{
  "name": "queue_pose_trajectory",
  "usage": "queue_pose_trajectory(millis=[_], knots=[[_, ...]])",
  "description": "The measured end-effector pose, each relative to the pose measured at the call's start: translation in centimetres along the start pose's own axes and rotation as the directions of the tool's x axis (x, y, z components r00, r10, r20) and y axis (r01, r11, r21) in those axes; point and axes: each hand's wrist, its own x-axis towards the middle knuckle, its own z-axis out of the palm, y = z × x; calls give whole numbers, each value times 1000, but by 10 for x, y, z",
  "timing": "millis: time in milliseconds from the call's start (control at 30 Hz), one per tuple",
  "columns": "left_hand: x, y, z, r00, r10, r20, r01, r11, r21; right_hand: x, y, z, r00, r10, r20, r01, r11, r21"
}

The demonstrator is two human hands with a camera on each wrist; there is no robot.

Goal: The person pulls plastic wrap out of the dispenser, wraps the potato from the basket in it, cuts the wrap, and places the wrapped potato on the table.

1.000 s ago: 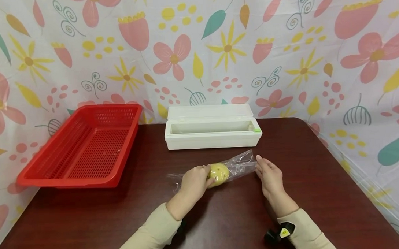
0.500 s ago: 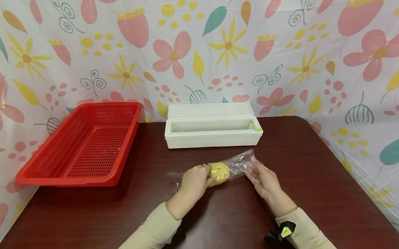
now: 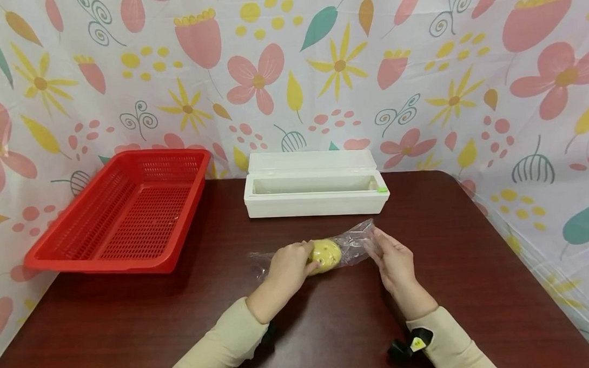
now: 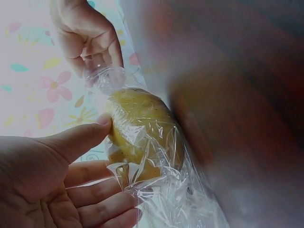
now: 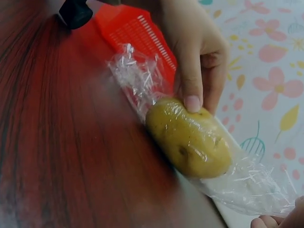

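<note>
A yellow potato (image 3: 327, 254) lies in clear plastic wrap (image 3: 353, 243) in the middle of the table. My left hand (image 3: 289, 266) grips it from the left, thumb on the near side in the head view. The left wrist view shows the thumb against the wrapped potato (image 4: 142, 133) and the other fingers under it. With its fingertips, my right hand (image 3: 397, 261) pinches the film's loose right end. In the right wrist view this hand (image 5: 285, 219) shows only at the bottom corner, at the film's tip. Crumpled film (image 3: 261, 263) sticks out past the left hand.
Behind the potato stands a long white box (image 3: 317, 207), lid raised, with a small green tab (image 3: 382, 189) at its right. A red perforated basket (image 3: 167, 263) sits at the left. A flower-print curtain (image 3: 281, 71) hangs behind the dark wooden table (image 3: 338, 323).
My right hand first shifted left along the film with spread fingers, then gathered its end, which is now more bunched. My left hand has kept its grip on the potato.
</note>
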Motion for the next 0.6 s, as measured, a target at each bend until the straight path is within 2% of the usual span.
queue_pose_trajectory(millis=[133,367,600], knots=[[0,0,1,1000,5,-2,-5,1000,-11,-2,-2,5,999,-41,2,41,999,-18],[0,-1,2,1000,-3,5,3,1000,-15,-6,-4,13,998,-58,2,58,997,-56],[3,-1,0,998,-48,39,52,992,-117,-15,-5,24,994,-110,24,111,988,-104]])
